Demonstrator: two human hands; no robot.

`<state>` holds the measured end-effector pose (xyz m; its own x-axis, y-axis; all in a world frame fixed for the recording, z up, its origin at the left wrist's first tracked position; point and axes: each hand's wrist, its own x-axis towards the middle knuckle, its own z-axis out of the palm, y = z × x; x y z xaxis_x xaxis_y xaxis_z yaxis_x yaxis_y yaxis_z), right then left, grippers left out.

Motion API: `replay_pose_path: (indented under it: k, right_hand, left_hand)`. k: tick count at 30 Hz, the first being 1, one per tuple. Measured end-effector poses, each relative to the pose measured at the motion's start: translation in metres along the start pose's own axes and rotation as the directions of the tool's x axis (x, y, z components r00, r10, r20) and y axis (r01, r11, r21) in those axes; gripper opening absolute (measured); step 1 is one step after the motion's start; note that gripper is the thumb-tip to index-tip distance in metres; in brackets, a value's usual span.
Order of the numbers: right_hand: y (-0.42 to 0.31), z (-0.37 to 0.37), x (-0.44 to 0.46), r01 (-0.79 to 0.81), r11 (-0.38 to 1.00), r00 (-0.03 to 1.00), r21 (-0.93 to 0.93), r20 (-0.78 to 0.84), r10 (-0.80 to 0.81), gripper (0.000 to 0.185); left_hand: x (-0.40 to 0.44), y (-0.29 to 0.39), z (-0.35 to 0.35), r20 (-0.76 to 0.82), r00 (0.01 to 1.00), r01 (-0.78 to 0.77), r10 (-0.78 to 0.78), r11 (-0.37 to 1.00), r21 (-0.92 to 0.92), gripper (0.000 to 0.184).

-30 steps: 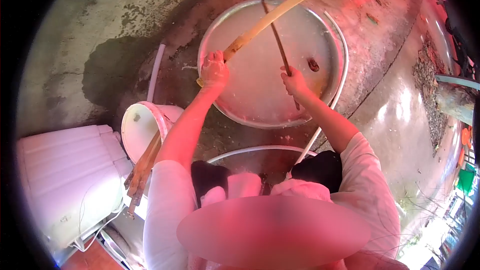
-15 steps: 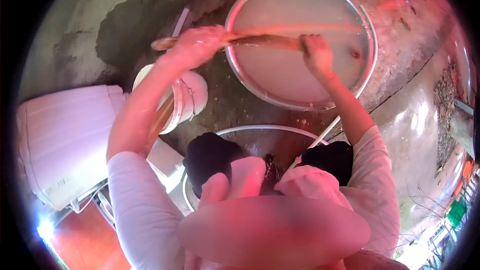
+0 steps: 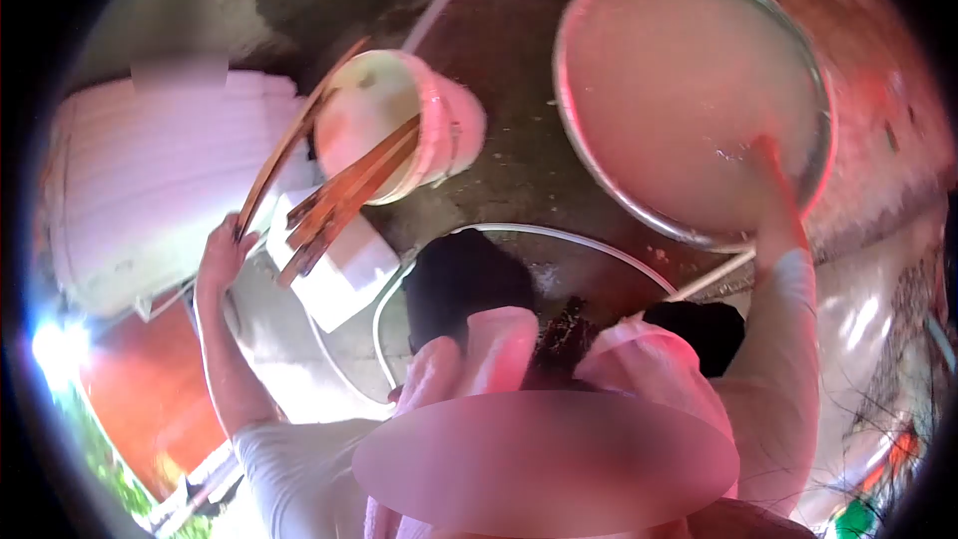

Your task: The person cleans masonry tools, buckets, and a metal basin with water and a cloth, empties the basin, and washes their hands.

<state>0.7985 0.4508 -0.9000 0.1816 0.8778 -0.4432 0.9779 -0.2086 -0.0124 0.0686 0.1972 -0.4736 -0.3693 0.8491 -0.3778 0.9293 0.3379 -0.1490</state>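
My left hand (image 3: 226, 252) grips one end of a long, thin brown wooden strip (image 3: 279, 160). The strip's other end reaches up to the rim of a tilted white bucket (image 3: 459, 130). Several similar brown strips (image 3: 349, 190) lean inside the bucket, their near ends sticking out over its mouth. My right hand (image 3: 766, 162) dips into cloudy water in a large round metal basin (image 3: 571, 120). Its fingers are under the water, so I cannot see whether they hold anything.
A big white container (image 3: 150, 190) stands at the left, with a white box (image 3: 349, 274) between it and my legs. A pale hose (image 3: 539, 231) curves over the wet floor in front of my feet. Behind the bucket lies a white pipe (image 3: 442, 5). Lower left is an orange surface (image 3: 150, 399).
Earlier both hands were on a brown strip above the basin. Now my left hand holds a strip beside the bucket, and my right hand has let go and gone into the water. The view has shifted left.
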Motion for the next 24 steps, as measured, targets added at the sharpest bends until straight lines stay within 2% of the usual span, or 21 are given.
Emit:
replay_pose_path:
  k: [2, 4, 7, 9, 11, 12, 14, 15, 17, 19, 22, 24]
  right_hand:
    - [-0.002, 0.002, -0.01, -0.002, 0.993, 0.998, 0.116, -0.06, 0.009, 0.046]
    - [-0.005, 0.001, -0.019, 0.008, 0.964, 0.994, 0.266, -0.103, 0.021, 0.043]
    - [-0.015, 0.001, -0.031, 0.03, 0.845, 0.991, 0.533, -0.129, 0.046, 0.04]
    - [-0.023, 0.004, -0.036, 0.042, 0.664, 0.993, 0.747, -0.104, 0.054, 0.038]
    - [-0.029, 0.008, -0.044, 0.033, 0.356, 0.999, 0.934, -0.045, 0.025, 0.037]
    - [-0.034, 0.01, -0.048, 0.022, 0.179, 1.0, 0.984, -0.021, -0.005, 0.036]
    - [-0.043, 0.015, -0.059, -0.012, -0.103, 0.995, 0.995, 0.002, -0.096, 0.035]
    - [-0.049, 0.016, -0.065, -0.035, -0.21, 0.989, 0.977, 0.004, -0.145, 0.034]
    - [-0.062, 0.02, -0.077, -0.089, -0.334, 0.968, 0.939, 0.002, -0.252, 0.034]
    - [-0.075, 0.023, -0.083, -0.146, -0.383, 0.933, 0.912, -0.002, -0.36, 0.033]
    - [-0.087, 0.027, -0.087, -0.231, -0.372, 0.856, 0.899, 0.005, -0.517, 0.034]
    - [-0.088, 0.029, -0.086, -0.272, -0.35, 0.794, 0.896, 0.004, -0.608, 0.034]
  left_hand:
    - [0.017, -0.019, 0.024, 0.024, 1.0, 0.018, -0.019, 1.0, 0.02, 0.027]
    - [0.027, -0.031, 0.033, 0.024, 0.999, 0.036, -0.035, 0.999, -0.034, 0.024]
    - [0.008, -0.028, 0.031, -0.028, 0.997, 0.073, -0.078, 0.983, -0.169, 0.027]
    - [-0.01, -0.025, 0.03, -0.063, 0.992, 0.09, -0.105, 0.974, -0.208, 0.03]
    - [-0.026, -0.023, 0.027, -0.119, 0.988, 0.072, -0.097, 0.978, -0.198, 0.033]
    - [-0.03, -0.018, 0.023, -0.064, 0.989, 0.117, -0.132, 0.974, -0.193, 0.034]
    - [-0.039, -0.009, 0.012, 0.05, 0.977, 0.213, -0.207, 0.96, -0.182, 0.037]
    - [-0.038, -0.014, 0.014, 0.039, 0.981, 0.196, -0.193, 0.952, -0.236, 0.037]
    - [-0.034, -0.019, 0.016, 0.019, 0.984, 0.179, -0.179, 0.957, -0.229, 0.038]
    - [-0.03, -0.024, 0.018, -0.006, 0.984, 0.169, -0.176, 0.955, -0.243, 0.037]
    - [-0.039, -0.003, 0.005, 0.002, 0.975, 0.215, -0.22, 0.951, -0.224, 0.038]
    - [-0.053, -0.014, 0.003, -0.008, 0.963, 0.249, -0.269, 0.904, -0.348, 0.038]
